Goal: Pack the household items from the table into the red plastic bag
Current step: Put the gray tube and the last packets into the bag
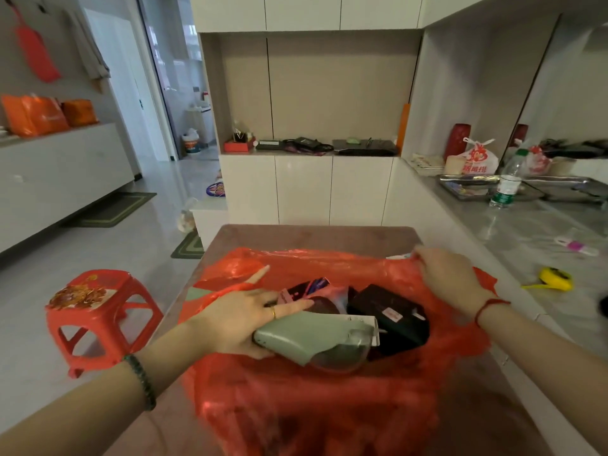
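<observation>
A red plastic bag (296, 399) lies open on the brown table (316, 236), its mouth facing up. My left hand (240, 320) grips a grey-green packaged item (309, 339) at the bag's mouth, half over the opening. My right hand (450, 274) pinches the bag's far right rim and holds it up. Inside the bag I see a black box (388, 314) with a red label and a dark packet (306, 289) with pink print. What lies deeper in the bag is hidden.
A red plastic stool (98, 311) stands left of the table. The grey counter (539, 245) on the right holds a yellow tape measure (556, 278), a pink and white item (575, 246), a water bottle (508, 181) and a metal tray (473, 187). White cabinets stand behind.
</observation>
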`<state>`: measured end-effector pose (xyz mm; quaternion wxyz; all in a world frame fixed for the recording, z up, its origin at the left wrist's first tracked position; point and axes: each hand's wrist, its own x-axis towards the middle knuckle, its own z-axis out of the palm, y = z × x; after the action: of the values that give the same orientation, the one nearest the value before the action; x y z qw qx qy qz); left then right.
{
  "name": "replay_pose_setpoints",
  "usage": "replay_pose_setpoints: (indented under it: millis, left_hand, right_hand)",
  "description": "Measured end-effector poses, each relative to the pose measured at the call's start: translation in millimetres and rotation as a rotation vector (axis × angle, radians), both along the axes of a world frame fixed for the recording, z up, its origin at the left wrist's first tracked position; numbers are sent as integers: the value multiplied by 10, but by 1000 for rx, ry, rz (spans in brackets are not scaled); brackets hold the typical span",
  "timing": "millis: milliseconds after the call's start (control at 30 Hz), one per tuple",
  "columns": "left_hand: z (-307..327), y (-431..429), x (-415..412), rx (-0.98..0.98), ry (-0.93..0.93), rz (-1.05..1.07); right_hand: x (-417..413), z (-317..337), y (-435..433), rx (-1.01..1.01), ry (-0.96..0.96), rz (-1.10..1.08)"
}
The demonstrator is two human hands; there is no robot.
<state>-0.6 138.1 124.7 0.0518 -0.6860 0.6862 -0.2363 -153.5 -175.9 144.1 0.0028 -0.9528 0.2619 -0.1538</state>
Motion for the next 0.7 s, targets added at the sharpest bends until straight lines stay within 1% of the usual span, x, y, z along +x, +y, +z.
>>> replay_pose_setpoints:
  millis: [67,133,200,267,300,333,433,467,500,533,567,633,700]
  left_hand:
    - [34,59,49,70,96,71]
    - [99,89,75,153,231,212]
    - [168,97,134,219,394,414]
    - [166,90,242,236,479,557]
    - [150,76,296,229,466,585]
    - [134,63,335,221,407,593]
    - [117,12,445,148,80,539]
    - [156,15,468,109,16,523]
    - [203,40,474,51,-6,525]
    - [234,88,493,5,11,554]
    - [262,160,506,-17,85,621]
    - [347,304,464,-40,294,849]
    - [376,429,483,-17,404,1055]
  right_hand:
    - [34,159,-69,86,-171,-18]
    - [55,352,-100,145,-316,-23]
    - [78,506,-89,142,-357,4]
    - [104,574,-36,115,-365,38]
    - [116,581,-7,113,-371,52]
    - [122,581,17,110,-375,61]
    - [112,588,10,90,-373,65]
    - [97,600,-10,79,-367,59]
    - [82,608,-36,66,-361,50]
    - [63,613,-59,57,-359,42]
    - [51,609,-82,57,-365,33]
    - [33,586,-123,68,-385,18]
    - [25,557,-161,91,-397,-9]
